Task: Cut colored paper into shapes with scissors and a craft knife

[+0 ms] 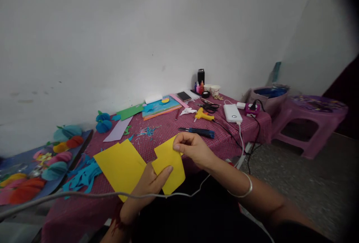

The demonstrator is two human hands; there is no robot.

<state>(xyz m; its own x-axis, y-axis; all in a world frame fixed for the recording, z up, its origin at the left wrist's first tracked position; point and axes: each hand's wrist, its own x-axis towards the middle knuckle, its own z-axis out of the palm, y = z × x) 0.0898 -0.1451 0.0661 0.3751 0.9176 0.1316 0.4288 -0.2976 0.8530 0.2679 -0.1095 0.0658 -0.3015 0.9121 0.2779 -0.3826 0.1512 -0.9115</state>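
My left hand (153, 181) grips a yellow paper piece (171, 168) at its lower left, thumb lying on top. At the upper right edge of that same piece, my right hand (193, 149) pinches it between thumb and fingers. A larger yellow sheet (122, 164) lies on the table just left of my left hand, partly hidden by it. Beyond my right hand rests a dark blue-handled tool (198, 132), perhaps scissors or a cutter. A yellow glue gun (203, 115) lies farther back.
A pink checked cloth covers the table (168, 123). Paper sheets (159, 106), black scissors (209, 105), a white power bank (232, 113) and bottles (199, 87) stand or lie behind. Blue paper strips (84, 175) are left. A white cable (103, 195) crosses in front. A pink stool (311, 119) stands right.
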